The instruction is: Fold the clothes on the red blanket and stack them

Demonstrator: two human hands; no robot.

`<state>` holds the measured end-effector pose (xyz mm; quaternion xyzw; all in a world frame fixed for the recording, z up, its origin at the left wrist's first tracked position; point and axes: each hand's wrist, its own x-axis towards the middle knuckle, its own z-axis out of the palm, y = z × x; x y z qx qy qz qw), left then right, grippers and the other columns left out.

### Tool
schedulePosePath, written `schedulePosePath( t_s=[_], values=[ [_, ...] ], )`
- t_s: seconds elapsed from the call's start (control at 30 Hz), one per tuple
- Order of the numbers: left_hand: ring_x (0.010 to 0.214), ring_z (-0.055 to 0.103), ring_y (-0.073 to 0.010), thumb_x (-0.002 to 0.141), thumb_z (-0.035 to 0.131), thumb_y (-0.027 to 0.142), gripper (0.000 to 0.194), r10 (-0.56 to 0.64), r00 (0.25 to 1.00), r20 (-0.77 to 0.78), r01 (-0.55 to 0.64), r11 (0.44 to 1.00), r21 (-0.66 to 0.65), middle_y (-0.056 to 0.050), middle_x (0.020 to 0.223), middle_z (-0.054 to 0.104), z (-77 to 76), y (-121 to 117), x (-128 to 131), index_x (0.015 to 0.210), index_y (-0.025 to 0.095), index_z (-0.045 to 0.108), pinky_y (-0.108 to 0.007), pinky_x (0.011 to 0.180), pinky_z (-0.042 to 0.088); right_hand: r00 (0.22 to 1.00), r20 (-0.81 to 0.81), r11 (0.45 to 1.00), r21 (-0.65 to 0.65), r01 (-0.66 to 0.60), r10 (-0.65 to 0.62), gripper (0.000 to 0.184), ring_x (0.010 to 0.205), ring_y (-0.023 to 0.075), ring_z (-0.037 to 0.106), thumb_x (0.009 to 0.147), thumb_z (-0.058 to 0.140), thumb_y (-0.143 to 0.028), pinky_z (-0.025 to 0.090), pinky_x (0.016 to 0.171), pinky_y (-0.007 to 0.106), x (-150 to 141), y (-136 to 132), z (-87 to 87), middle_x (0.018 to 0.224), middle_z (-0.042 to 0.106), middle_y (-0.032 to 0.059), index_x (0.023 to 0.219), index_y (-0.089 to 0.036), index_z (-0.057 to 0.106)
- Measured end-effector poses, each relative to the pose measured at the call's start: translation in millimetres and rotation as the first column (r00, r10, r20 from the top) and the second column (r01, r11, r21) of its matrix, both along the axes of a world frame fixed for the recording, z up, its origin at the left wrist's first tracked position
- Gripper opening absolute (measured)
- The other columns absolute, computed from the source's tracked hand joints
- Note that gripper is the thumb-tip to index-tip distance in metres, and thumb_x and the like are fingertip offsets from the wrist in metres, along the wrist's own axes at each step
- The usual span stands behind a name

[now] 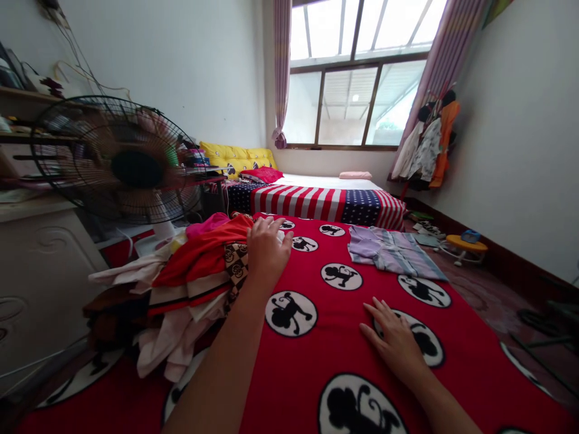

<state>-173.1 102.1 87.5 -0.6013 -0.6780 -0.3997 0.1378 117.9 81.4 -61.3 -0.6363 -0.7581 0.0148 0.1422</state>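
My left hand (268, 247) reaches forward to the right edge of a heap of clothes, its fingers spread and slightly bent, thumb apart. Its fingertips are close to the red garment (201, 253) and a brown checked, patterned piece (236, 265); whether they touch cloth I cannot tell. Pale pink garments (167, 343) hang from the near side of the heap. My right hand (395, 340) rests palm down, fingers apart, on a red blanket (344, 331) with black figures in white circles. Beyond it lies a flat lavender and grey striped shirt (393, 250).
A large standing fan (136, 169) is at the left beside a white cabinet (40, 289). Behind is a bed with a stars-and-stripes cover (298, 202). At right, clothes (429, 147) hang near the wall, above a small yellow-topped stool (465, 244).
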Motion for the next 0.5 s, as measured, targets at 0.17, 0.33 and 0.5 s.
schedulePosePath(
  t_s=[0.17, 0.33, 0.5],
  values=[
    [0.126, 0.044, -0.0368, 0.085, 0.055, 0.04, 0.06, 0.387, 0.922, -0.016, -0.387, 0.921, -0.041, -0.02, 0.136, 0.05, 4.5, -14.0, -37.0, 0.138, 0.013, 0.046, -0.049, 0.101, 0.038, 1.0, -0.019, 1.0, 0.019, -0.012, 0.012, 0.05, 0.141, 0.028, 0.029, 0.089, 0.046, -0.043, 0.022, 0.112, 0.056, 1.6, 1.2, -3.5, 0.15, 0.038, 0.0094, 0.134, -0.021, 0.053],
    [0.101, 0.062, -0.039, 0.078, 0.06, 0.031, 0.044, 0.33, 0.942, 0.054, -0.285, 0.877, -0.387, -0.023, 0.104, 0.068, 0.1, -12.1, -44.6, 0.118, 0.013, 0.063, -0.046, 0.083, 0.047, 0.998, -0.049, 0.999, 0.033, -0.028, 0.03, 0.051, 0.14, 0.0292, 0.03, 0.089, 0.045, -0.043, 0.023, 0.111, 0.057, 1.3, 0.4, -3.9, 0.149, 0.039, 0.0102, 0.133, -0.021, 0.054],
    [0.091, 0.066, -0.0351, 0.076, 0.058, 0.026, 0.02, 0.133, 0.975, 0.175, -0.056, 0.919, -0.391, -0.019, 0.088, 0.072, -0.5, -4.1, -32.6, 0.078, 0.014, 0.074, -0.039, 0.077, 0.048, 0.994, -0.108, 0.998, 0.053, -0.031, 0.037, 0.05, 0.139, 0.0306, 0.032, 0.086, 0.048, -0.043, 0.023, 0.11, 0.059, 2.9, 1.9, -5.4, 0.147, 0.042, 0.0117, 0.13, -0.02, 0.057]
  ],
)
